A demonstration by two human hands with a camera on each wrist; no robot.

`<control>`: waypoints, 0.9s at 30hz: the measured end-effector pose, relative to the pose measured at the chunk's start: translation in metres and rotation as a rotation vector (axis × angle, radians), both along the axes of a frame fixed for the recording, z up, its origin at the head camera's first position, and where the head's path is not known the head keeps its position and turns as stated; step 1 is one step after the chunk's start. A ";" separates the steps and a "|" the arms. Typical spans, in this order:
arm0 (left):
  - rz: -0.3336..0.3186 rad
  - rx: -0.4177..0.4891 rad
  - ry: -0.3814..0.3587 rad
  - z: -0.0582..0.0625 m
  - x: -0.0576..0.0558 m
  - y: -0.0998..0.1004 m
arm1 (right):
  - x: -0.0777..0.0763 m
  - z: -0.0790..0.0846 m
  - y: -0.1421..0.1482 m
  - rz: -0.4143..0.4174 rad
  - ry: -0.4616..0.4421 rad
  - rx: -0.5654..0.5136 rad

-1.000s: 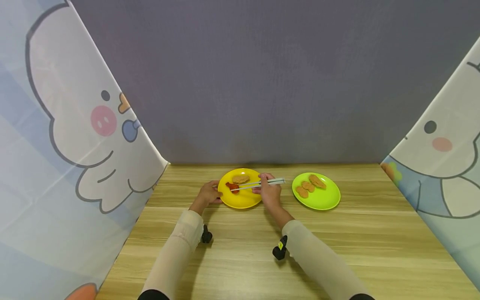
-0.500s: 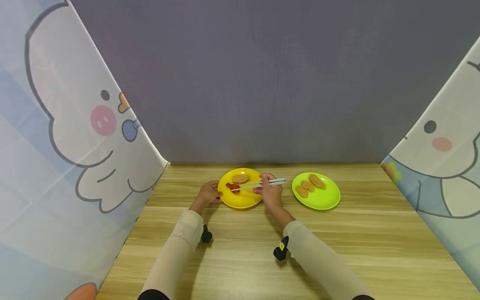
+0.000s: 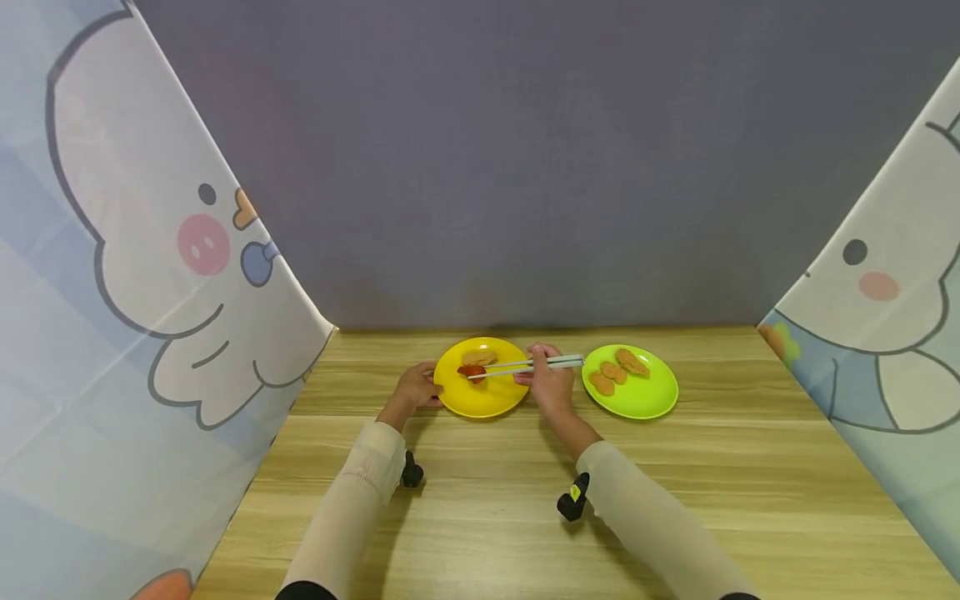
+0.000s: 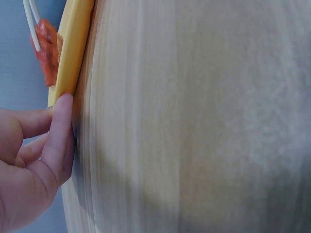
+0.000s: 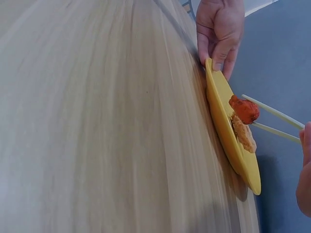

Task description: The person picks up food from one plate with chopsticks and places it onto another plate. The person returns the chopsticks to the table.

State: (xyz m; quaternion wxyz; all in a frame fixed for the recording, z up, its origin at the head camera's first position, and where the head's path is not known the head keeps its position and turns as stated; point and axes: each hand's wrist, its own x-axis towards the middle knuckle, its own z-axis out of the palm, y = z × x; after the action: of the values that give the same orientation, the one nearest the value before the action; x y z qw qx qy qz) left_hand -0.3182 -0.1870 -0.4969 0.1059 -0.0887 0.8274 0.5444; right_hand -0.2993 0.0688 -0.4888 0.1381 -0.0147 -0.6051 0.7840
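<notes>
My left hand (image 3: 417, 386) pinches the left rim of a yellow plate (image 3: 480, 406), thumb over the edge and fingers against the outside, as the left wrist view shows. With my right hand (image 3: 551, 386) I hold a pair of pale chopsticks (image 3: 566, 362) that reach leftward over the plate. Between their tips is a red, glazed piece of food resembling a chicken wing (image 5: 244, 110). In the right wrist view it appears raised off the plate's surface. A golden fried piece (image 5: 244, 135) lies on the plate behind it, partly covered in the head view.
To the right stands a green plate (image 3: 651, 402) bearing several golden fried pieces (image 3: 632, 362). Both plates sit near the far edge of the wooden table (image 3: 487, 517). A grey panel (image 3: 480, 167) rises behind, with cartoon-printed sheets (image 3: 135, 275) at the sides.
My right hand has shifted right, and the chopsticks with it. The red piece has moved slightly right and up between their tips. My left hand stays at the yellow plate's rim.
</notes>
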 end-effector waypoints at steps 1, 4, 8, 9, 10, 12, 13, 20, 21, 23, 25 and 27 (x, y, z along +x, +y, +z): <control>-0.001 -0.002 0.002 0.000 0.000 0.000 | 0.000 0.001 0.002 0.005 0.005 -0.003; -0.002 -0.004 0.004 0.001 0.001 0.000 | 0.001 0.002 0.009 0.019 0.017 -0.009; 0.004 -0.001 0.002 0.001 0.001 0.001 | 0.003 0.002 0.019 0.006 0.027 -0.013; 0.005 0.000 0.002 0.001 0.001 0.001 | 0.003 0.002 0.022 -0.002 0.023 -0.013; 0.005 0.001 0.001 0.001 0.001 0.001 | 0.003 0.002 0.024 -0.010 0.021 -0.011; 0.007 0.004 -0.003 0.000 0.000 0.001 | 0.004 0.003 0.029 -0.022 0.016 -0.005; 0.008 0.004 -0.004 0.000 0.000 0.001 | 0.004 0.003 0.031 -0.025 0.014 0.000; 0.012 0.012 -0.002 -0.001 0.000 0.000 | 0.002 0.005 0.047 -0.035 0.025 -0.022; 0.013 0.014 -0.002 -0.001 0.000 0.000 | 0.002 0.005 0.048 -0.032 0.027 -0.030; 0.009 0.012 0.000 -0.001 0.000 0.000 | 0.003 0.008 0.052 -0.033 0.022 -0.043; 0.006 0.010 0.000 -0.001 0.000 0.000 | 0.004 0.010 0.056 -0.036 0.014 -0.052; 0.005 0.008 -0.001 -0.001 0.000 0.000 | 0.005 0.012 0.060 -0.038 0.005 -0.057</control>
State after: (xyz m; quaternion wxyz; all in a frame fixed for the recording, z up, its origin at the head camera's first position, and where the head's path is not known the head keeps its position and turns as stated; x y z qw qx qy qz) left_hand -0.3178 -0.1869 -0.4980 0.1053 -0.0906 0.8248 0.5480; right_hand -0.2938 0.1284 -0.4764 0.1543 -0.0281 -0.5817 0.7981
